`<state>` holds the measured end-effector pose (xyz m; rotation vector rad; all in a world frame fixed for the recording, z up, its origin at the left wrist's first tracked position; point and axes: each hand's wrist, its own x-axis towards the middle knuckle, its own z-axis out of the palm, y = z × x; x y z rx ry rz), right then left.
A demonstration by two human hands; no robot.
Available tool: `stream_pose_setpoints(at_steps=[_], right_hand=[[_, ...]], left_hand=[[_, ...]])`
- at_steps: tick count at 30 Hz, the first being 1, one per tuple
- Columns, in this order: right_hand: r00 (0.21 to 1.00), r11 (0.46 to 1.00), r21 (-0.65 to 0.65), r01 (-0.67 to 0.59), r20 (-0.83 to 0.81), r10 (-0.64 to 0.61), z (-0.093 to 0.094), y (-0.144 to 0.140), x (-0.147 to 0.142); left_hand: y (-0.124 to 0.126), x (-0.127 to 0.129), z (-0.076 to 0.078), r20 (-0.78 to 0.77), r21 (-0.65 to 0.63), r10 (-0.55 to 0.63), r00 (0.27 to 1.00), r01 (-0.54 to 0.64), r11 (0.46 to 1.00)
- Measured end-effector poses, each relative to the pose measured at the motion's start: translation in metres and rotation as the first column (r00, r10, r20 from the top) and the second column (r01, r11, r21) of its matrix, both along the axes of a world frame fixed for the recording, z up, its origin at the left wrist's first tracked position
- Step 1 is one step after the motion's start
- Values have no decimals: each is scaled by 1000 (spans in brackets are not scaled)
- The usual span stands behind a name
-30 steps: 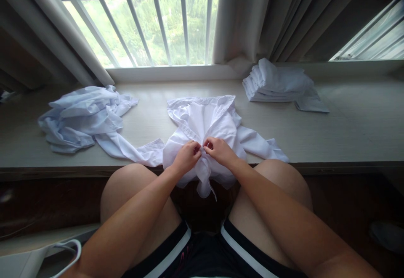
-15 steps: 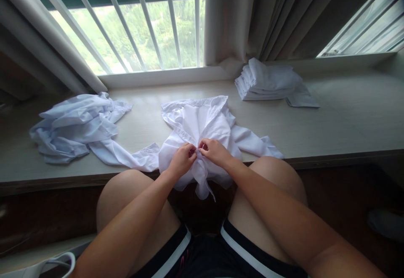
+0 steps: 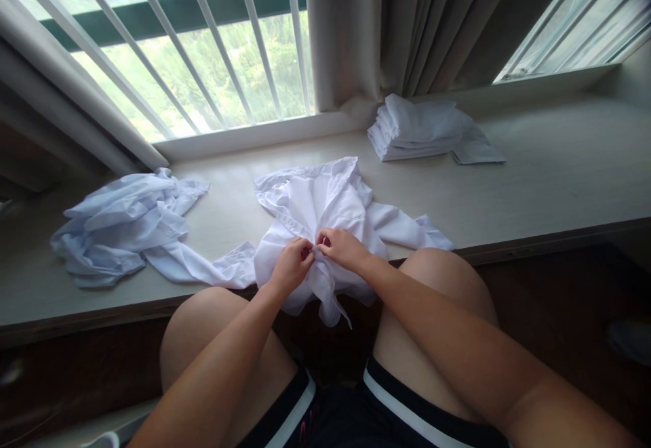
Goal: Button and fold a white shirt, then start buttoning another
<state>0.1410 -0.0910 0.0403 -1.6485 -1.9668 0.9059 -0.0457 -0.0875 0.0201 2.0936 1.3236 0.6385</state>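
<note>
A white shirt (image 3: 336, 197) lies on the ledge with its collar toward the window and its lower end hanging over the front edge between my knees. Its sleeves spread out to both sides. My left hand (image 3: 293, 260) pinches the fabric at the middle of the shirt front. Close beside it, my right hand (image 3: 343, 248) pinches the same spot, fingertips nearly touching those of the left. Cloth gathers in creases around the fingers. Whether a button is between the fingertips is too small to make out.
On the ledge (image 3: 539, 177), a crumpled white garment (image 3: 122, 224) lies to the left, and a folded white stack (image 3: 422, 129) sits at the back right. Grey curtains (image 3: 346, 34) hang beside the barred window (image 3: 203, 62). My knees press close to the ledge's front edge.
The camera view has tilted and shifted slightly. Both hands stay pinched at the same place on the shirt, with only slight finger movement.
</note>
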Motion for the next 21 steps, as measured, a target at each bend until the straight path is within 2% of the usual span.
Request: stream_pose_setpoints(at_steps=[14,21], right_hand=[[1000,1000,-14,5,-15,-5,-4,1,1],[999,999,25,41,-15,-41,-1,0,-2]], left_hand=[[-1,-1,5,-31,16,-3,1000,3,1000],[0,1,5,-3,-47,100,995,-100,994]])
